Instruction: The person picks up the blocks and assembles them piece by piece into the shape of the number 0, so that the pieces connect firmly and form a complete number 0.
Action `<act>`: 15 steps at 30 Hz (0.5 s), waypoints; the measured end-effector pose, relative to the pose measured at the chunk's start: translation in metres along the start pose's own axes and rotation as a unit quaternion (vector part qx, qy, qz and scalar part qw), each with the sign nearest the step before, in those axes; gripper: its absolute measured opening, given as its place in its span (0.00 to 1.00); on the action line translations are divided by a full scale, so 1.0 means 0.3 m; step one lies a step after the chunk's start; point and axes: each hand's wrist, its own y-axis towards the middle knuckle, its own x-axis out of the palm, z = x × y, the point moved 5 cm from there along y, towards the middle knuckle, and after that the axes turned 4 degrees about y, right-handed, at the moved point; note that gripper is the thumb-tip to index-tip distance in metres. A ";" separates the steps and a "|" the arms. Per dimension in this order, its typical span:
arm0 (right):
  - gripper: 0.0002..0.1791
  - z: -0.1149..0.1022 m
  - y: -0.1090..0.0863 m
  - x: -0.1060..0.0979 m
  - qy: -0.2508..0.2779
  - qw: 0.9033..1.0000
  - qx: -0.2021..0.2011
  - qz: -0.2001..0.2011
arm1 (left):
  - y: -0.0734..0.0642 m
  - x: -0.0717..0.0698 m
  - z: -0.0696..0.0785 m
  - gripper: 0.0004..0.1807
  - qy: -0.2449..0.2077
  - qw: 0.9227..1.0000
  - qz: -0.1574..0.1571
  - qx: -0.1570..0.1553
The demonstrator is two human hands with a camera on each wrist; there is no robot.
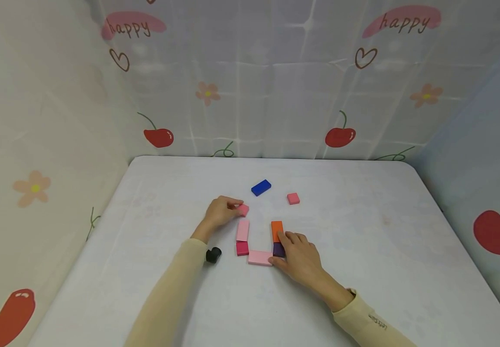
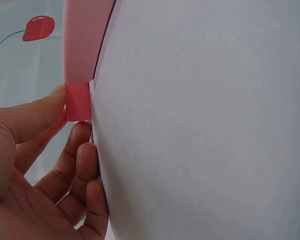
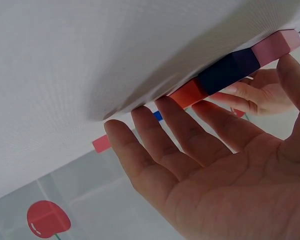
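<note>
My left hand (image 1: 221,213) pinches a small coral-pink block (image 1: 243,209) between thumb and fingers, low over the table; the same block (image 2: 78,101) shows at the fingertips in the left wrist view. Just nearer than it, a light pink block (image 1: 243,230) joins end to end with a magenta block (image 1: 242,248). My right hand (image 1: 301,255) lies with fingers spread, index at the orange block (image 1: 277,231) and thumb at the end of another light pink block (image 1: 259,258). Partly covered by that hand, a dark purple block (image 1: 278,249) sits between those two.
Farther back on the white table (image 1: 362,241) lie a blue block (image 1: 261,187) and a second coral-pink block (image 1: 293,198). Beside the left sleeve is a small black object (image 1: 213,255). A printed curtain (image 1: 271,96) hangs behind the table.
</note>
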 end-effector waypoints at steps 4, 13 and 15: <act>0.40 0.000 0.000 0.000 -0.001 1.000 0.000 0.000 | -0.010 0.004 0.013 0.17 0.003 1.000 -0.003 0.008; 0.40 0.001 0.001 0.003 0.001 1.000 0.004 -0.002 | -0.009 0.024 0.024 0.17 0.006 1.000 -0.020 0.007; 0.40 0.001 0.001 0.003 0.001 1.000 0.005 -0.003 | -0.008 0.026 0.024 0.17 0.009 1.000 -0.020 0.009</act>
